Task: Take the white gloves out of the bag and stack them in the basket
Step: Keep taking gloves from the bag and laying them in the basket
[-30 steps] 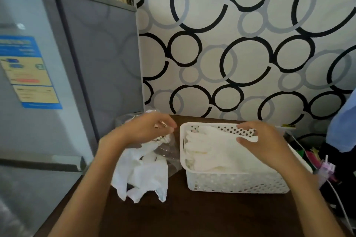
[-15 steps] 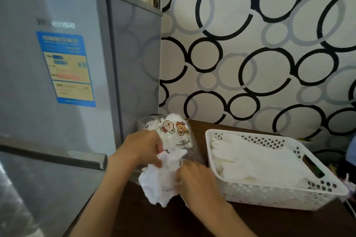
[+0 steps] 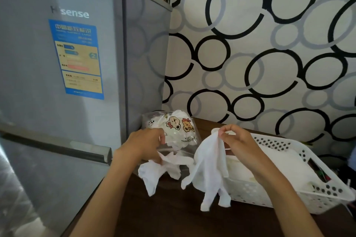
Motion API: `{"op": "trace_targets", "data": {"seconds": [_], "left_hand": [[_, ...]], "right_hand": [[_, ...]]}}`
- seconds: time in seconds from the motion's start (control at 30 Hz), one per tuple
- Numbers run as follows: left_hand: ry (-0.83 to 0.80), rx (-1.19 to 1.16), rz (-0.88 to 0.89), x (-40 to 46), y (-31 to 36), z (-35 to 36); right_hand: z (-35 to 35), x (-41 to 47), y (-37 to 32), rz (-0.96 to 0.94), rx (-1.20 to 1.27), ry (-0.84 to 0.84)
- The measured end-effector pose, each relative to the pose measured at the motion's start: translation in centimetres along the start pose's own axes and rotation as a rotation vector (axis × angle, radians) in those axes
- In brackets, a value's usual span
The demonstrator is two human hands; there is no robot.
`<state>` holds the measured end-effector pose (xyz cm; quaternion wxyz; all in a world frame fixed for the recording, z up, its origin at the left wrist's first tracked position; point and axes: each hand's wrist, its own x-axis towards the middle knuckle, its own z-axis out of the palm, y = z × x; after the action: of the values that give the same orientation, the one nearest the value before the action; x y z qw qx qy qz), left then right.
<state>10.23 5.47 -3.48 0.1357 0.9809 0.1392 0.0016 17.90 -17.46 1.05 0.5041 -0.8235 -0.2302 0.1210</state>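
A clear plastic bag (image 3: 178, 131) with cartoon prints lies on the dark table beside the fridge, white gloves still inside it. My left hand (image 3: 143, 145) grips the bag's open mouth, where crumpled white gloves (image 3: 159, 170) spill out onto the table. My right hand (image 3: 238, 143) pinches the cuff of one white glove (image 3: 209, 169), which hangs fingers down between the bag and the basket. The white perforated basket (image 3: 273, 196) stands to the right, with a flat stack of white gloves (image 3: 273, 165) inside it.
A grey fridge (image 3: 63, 86) stands close on the left, right up against the table (image 3: 169, 215). A wall with black and grey circles runs behind. Coloured clutter and a white cable lie past the basket's right end.
My right hand has pulled one glove free of the pile at the bag's mouth and lifted it up and to the right, towards the basket. My left hand stays on the bag.
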Motion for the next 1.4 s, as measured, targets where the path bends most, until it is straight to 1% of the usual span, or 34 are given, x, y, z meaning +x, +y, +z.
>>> {"op": "trace_targets", "data": {"seconds": [0.07, 0.13, 0.23, 0.27, 0.33, 0.37, 0.43, 0.47, 0.5, 0.6, 0.7, 0.77, 0.87, 0.93, 1.0, 1.07, 1.17, 1.2, 1.23, 1.3, 1.4], "left_hand": [[-0.113, -0.116, 0.022, -0.4, 0.0, -1.1], [-0.158, -0.23, 0.082, -1.2, 0.3, -2.4], [-0.062, -0.41, 0.192, -2.7, 2.4, -4.0], [-0.057, -0.478, 0.22, -3.1, 3.3, -4.4], [-0.061, -0.561, 0.235, -3.6, 5.2, -4.7], [-0.03, -0.558, 0.218, -3.7, 6.0, -4.5], [0.12, -0.444, 0.202, -3.7, 7.4, -4.0], [0.184, -0.402, 0.218, -3.6, 8.0, -3.6], [0.214, -0.409, 0.244, -3.4, 8.5, -3.2], [0.159, -0.461, 0.319, -2.5, 8.6, -2.5], [0.16, -0.546, 0.359, -1.9, 7.8, -2.4], [0.15, -0.7, 0.334, -2.0, 7.4, -2.7], [0.112, -0.865, 0.204, -1.7, 7.3, -3.0], [0.083, -0.937, 0.119, -1.3, 7.3, -3.0], [0.054, -0.977, 0.091, -1.3, 7.5, -2.7], [0.042, -1.014, 0.097, -1.6, 7.6, -2.4], [-0.05, -1.126, 0.079, -2.3, 8.2, -2.5], [-0.067, -1.087, 0.099, -2.2, 8.5, -2.6], [-0.064, -0.989, 0.136, -2.0, 8.8, -2.6], [-0.012, -0.854, 0.237, -2.3, 9.1, -2.5], [0.083, -0.827, 0.322, -2.1, 9.2, -2.1]], "right_hand": [[0.0, 0.3, -0.1, 0.026, 0.01, 0.004], [0.2, 0.4, 0.0, 0.048, 0.037, -0.007], [0.6, 0.0, 0.2, 0.054, 0.175, -0.045], [0.8, -0.3, 0.2, 0.045, 0.208, -0.035], [0.8, -0.6, 0.2, -0.014, 0.173, 0.035], [0.9, -0.7, 0.2, -0.058, 0.146, 0.074], [0.9, -1.1, -0.1, -0.167, 0.114, 0.154], [0.9, -1.3, -0.2, -0.227, 0.107, 0.195], [0.8, -1.4, -0.3, -0.289, 0.105, 0.233], [0.5, -1.3, -0.1, -0.444, 0.092, 0.329], [-0.4, -1.1, 0.2, -0.502, 0.106, 0.311], [-1.6, -1.1, 0.3, -0.461, 0.114, 0.232], [-3.3, -1.3, 0.6, -0.278, 0.062, 0.026], [-4.2, -1.2, 1.0, -0.181, 0.024, -0.012], [-5.2, -1.2, 1.2, -0.122, 0.055, -0.01], [-6.1, -1.1, 1.5, -0.089, 0.156, -0.068], [-7.0, -1.0, 1.8, -0.049, 0.453, -0.093], [-7.1, -0.8, 1.9, -0.047, 0.544, -0.091], [-7.0, -0.6, 1.9, -0.042, 0.619, -0.084], [-6.8, -0.6, 1.7, -0.012, 0.681, -0.05], [-7.1, -0.8, 1.6, 0.034, 0.731, 0.046]]}}
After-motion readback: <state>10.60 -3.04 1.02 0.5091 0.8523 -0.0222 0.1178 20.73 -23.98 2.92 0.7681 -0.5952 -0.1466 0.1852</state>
